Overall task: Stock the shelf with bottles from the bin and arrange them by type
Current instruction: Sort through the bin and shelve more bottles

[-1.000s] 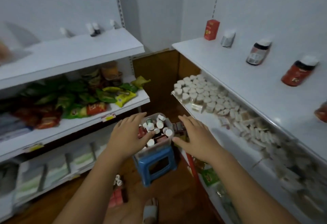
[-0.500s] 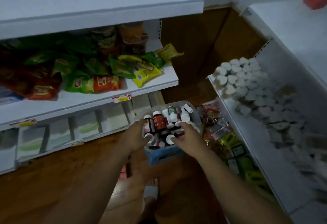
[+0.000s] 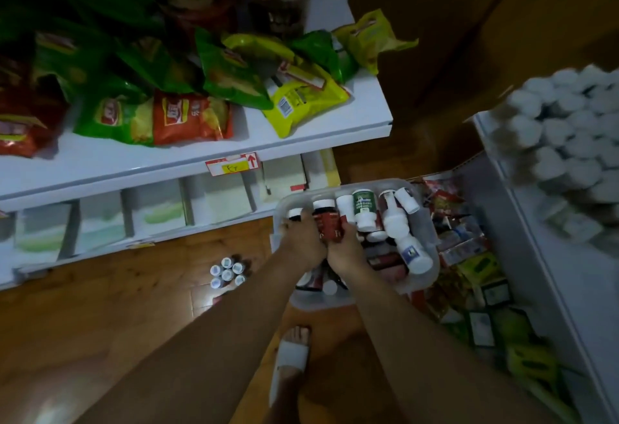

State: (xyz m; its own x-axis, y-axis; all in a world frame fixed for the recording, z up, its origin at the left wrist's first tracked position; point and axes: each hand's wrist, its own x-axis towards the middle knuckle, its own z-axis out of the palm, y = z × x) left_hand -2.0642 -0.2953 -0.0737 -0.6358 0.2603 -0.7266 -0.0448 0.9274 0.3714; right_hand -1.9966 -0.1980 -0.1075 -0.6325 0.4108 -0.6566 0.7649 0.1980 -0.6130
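Left hand [image 3: 303,239]: down inside the bin, fingers curled over a white-capped bottle [image 3: 294,213] at the bin's left end and gripping it, though the knuckles hide most of the grip.
Right hand [image 3: 346,251]: pressed against the left hand, thumb and fingers wrapped round the lower part of a dark red bottle [image 3: 325,217].
Dark red bottle: between the two hands, its dark cap pointing away from the person, raised a little above the bottles under it.
Bin [image 3: 432,222]: clear plastic, low down between the two shelf units and above the floor; what it stands on is hidden.
Other bottles in the bin: a green-labelled bottle [image 3: 365,204] just right of the hands, white bottles [image 3: 413,254] lying along the right side, and more dark ones beneath, all jumbled together.
Floor [image 3: 100,306]: brown wood.
Small bottles [image 3: 227,273]: a tight cluster standing on the floor, caps up, left of the forearms and near the bin.
Left shelf [image 3: 301,137]: white, piled with green, red and yellow chip bags [image 3: 187,115]; a price tag [image 3: 232,164] hangs on its front edge.
Right shelf [image 3: 562,289]: white, with packed rows of white tubs [image 3: 569,142] that are blurred.
Packets [image 3: 475,266]: coloured, lying just right of the bin, low down.
Foot [image 3: 291,353]: in a white slipper, on the floor below the bin's near edge.
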